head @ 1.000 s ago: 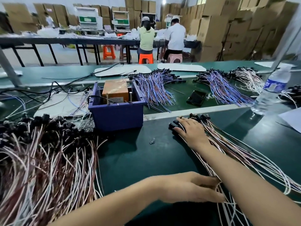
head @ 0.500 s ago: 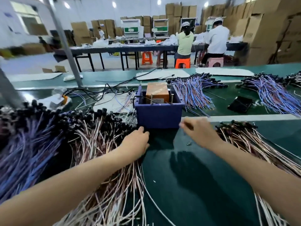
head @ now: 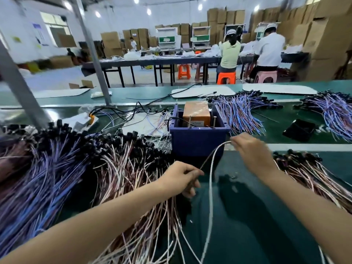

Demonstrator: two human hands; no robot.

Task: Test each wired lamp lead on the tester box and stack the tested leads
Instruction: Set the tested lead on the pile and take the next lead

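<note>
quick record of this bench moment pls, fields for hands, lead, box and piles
left hand: grips the lead beside the left pile
right hand: pinches the same lead in front of the tester box
lead: pale, arcs between the hands, one strand trails toward the camera
tester box: blue, orange unit inside
left pile: pink-white leads, black ends
right stack: similar leads, beside the right wrist

**Hidden, cropped or blurred**

Smeared by motion at the right hand; grip on the white lead not made out. Covered by fingers of the left hand, one stretch of that lead; cropped at the bottom edge, its tail. Cut by the side edges, the pile of leads and the stack. Unreadable, the label in the tester box.
</note>
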